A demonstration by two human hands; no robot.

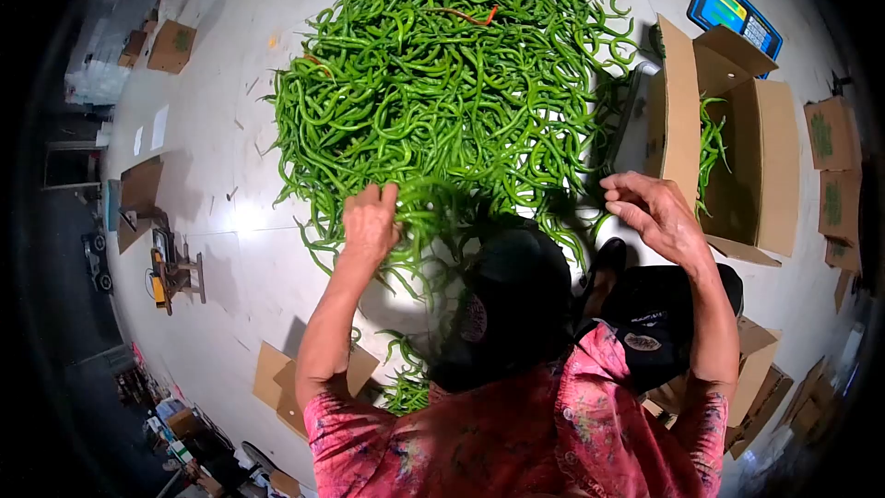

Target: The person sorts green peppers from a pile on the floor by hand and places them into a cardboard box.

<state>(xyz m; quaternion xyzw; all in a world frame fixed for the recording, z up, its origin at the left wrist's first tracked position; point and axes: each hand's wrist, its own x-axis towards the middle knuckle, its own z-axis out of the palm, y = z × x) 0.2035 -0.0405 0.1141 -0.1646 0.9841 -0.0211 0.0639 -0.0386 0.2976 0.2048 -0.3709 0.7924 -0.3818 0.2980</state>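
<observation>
A big heap of long green chili peppers (442, 92) lies on the pale floor in front of me. At the heap's near edge my left hand (371, 221) is closed around a bunch of green chili peppers (429, 201), smeared by motion. My right hand (656, 219) hangs to the right of the heap, close to the near corner of an open cardboard box (776, 166). Its fingers are bent, thumb and forefinger apart, with nothing visible between them. Some green peppers (710, 152) lie inside that box. A dark cap (516, 304) hides part of the heap's near side.
A blue scale display (735, 14) stands behind the box. Another open box (277, 387) with peppers (406, 392) is at lower left. Stacked cartons (830, 134) line the far right. A small wooden stand (175, 267) is on the left floor.
</observation>
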